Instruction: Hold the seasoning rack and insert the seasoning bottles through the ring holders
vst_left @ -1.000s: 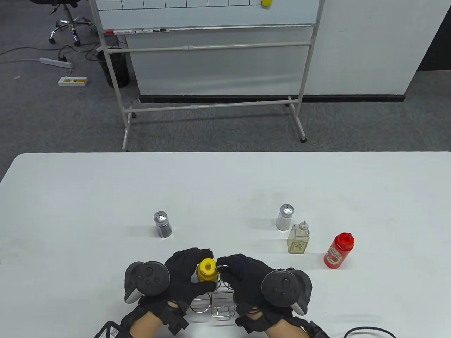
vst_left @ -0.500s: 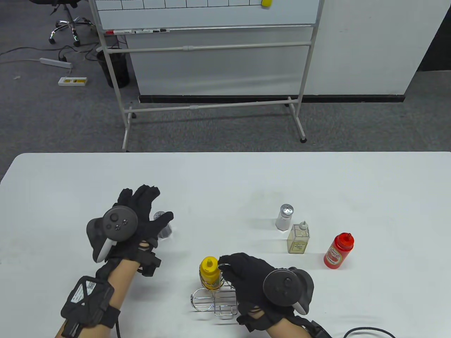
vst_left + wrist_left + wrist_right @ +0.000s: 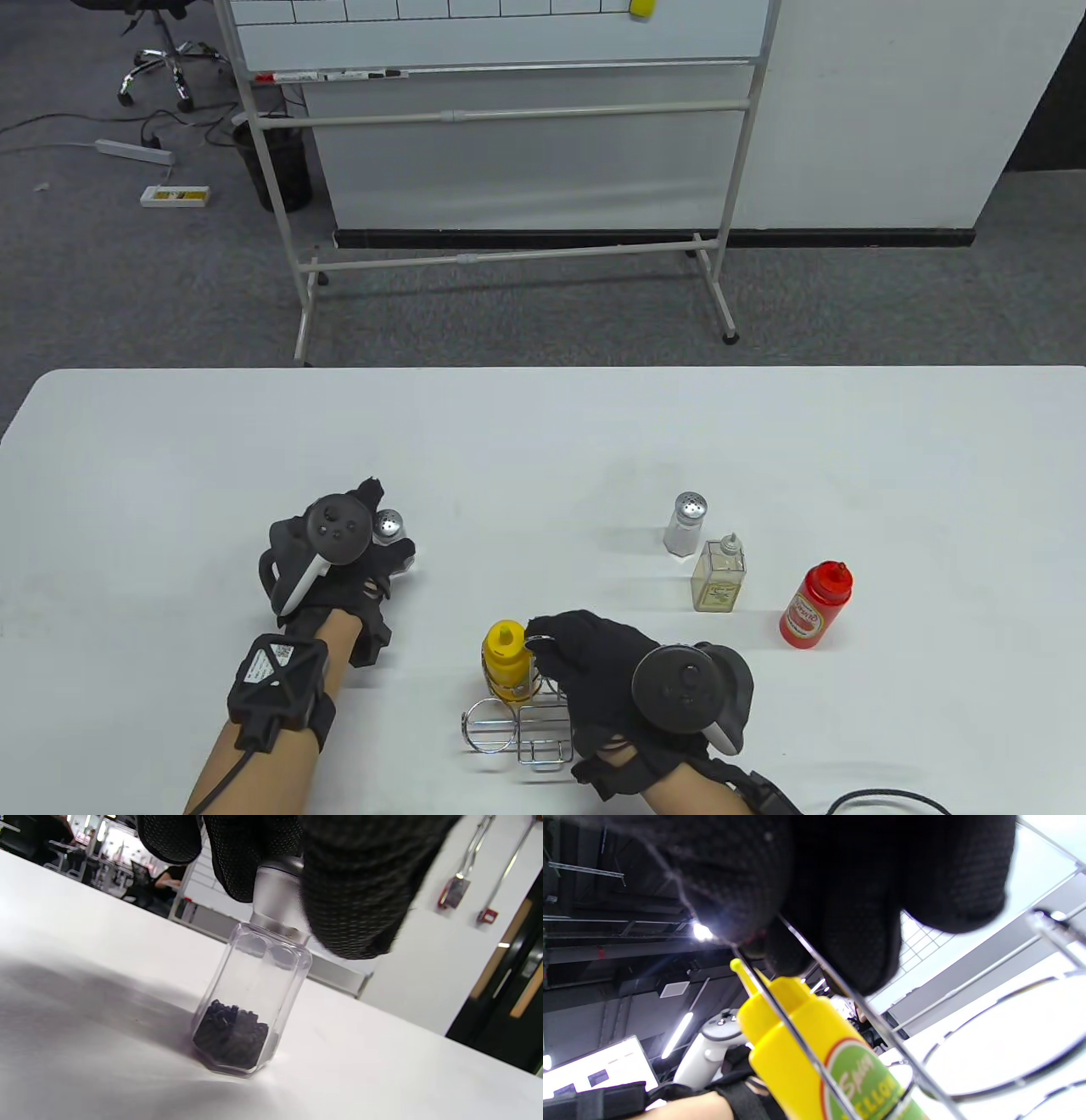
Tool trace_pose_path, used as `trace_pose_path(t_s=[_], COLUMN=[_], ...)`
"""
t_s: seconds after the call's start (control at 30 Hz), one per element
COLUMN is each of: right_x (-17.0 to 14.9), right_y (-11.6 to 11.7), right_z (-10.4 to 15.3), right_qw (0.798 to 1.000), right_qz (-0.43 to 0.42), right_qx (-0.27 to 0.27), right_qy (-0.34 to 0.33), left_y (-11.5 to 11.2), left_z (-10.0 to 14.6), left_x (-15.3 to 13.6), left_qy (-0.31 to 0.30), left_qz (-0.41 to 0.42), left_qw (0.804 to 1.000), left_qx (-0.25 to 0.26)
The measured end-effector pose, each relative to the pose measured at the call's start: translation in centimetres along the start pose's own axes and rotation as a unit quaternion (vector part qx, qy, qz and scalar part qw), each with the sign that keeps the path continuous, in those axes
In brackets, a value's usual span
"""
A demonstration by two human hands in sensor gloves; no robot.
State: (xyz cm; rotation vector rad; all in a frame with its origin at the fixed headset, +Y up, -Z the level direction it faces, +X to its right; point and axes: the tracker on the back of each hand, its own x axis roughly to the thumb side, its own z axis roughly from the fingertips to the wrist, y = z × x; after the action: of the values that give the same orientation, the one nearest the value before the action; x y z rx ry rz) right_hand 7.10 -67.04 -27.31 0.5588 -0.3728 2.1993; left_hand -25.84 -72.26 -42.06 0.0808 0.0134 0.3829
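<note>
One pepper shaker [image 3: 250, 993] upright | left hand [image 3: 339, 560] grips cap

I count two shakers: the pepper shaker [image 3: 389, 528] under my fingers and a salt shaker [image 3: 685, 523] across the table. Two squeeze bottles, one yellow bottle [image 3: 505, 660] and one red bottle [image 3: 814, 604]. One clear oil bottle [image 3: 719, 575], and one wire rack [image 3: 519, 732].

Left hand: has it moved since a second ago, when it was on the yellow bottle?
Yes. The left hand has gone up-left, away from the rack, and now grips the pepper shaker by its cap.
</note>
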Motion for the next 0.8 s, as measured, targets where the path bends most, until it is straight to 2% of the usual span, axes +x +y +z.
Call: trace_pose_path(t_s=[0.17, 0.27, 0.33, 0.4, 0.53, 0.6, 0.7, 0.8], right_x=[-0.1, -0.1, -0.2, -0.4, -0.6, -0.6, -0.6, -0.6], right_y=[0.0, -0.1, -0.3, -0.5, -0.7, -0.7, -0.8, -0.9], right_z=[0.0, -0.1, -0.1, -0.1, -0.1, -0.2, -0.1, -0.1], right_qw=[1.000, 1.000, 1.000, 1.000, 1.000, 1.000, 1.000, 1.000], right_qz=[-0.004, -0.003, -0.004, -0.006, -0.005, -0.005, -0.004, -0.006], right_qx=[0.001, 0.000, -0.005, -0.010, -0.014, -0.014, -0.014, -0.019], right_qy=[0.004, 0.006, 0.008, 0.012, 0.016, 0.018, 0.021, 0.022], left_y=[-0.3, 0.8, 2.3, 4.0, 5.9, 6.2, 6.7, 6.1], left_z=[0.4, 1.6, 3.3, 5.8, 11.2, 12.7, 14.0, 14.6], left_x=[-0.1, 0.6, 1.6, 3.0, 5.3, 6.4, 7.8, 8.8], left_qy=[-0.027, -0.079, -0.126, -0.181, -0.260, -0.280, -0.303, -0.321], left_qz=[-0.004, 0.030, 0.083, 0.135, 0.140, 0.137, 0.125, 0.112], left_qw=[1.000, 0.995, 0.986, 0.969, 0.949, 0.947, 0.943, 0.940], left_qx=[0.014, 0.052, 0.072, 0.103, 0.107, 0.078, 0.054, 0.037])
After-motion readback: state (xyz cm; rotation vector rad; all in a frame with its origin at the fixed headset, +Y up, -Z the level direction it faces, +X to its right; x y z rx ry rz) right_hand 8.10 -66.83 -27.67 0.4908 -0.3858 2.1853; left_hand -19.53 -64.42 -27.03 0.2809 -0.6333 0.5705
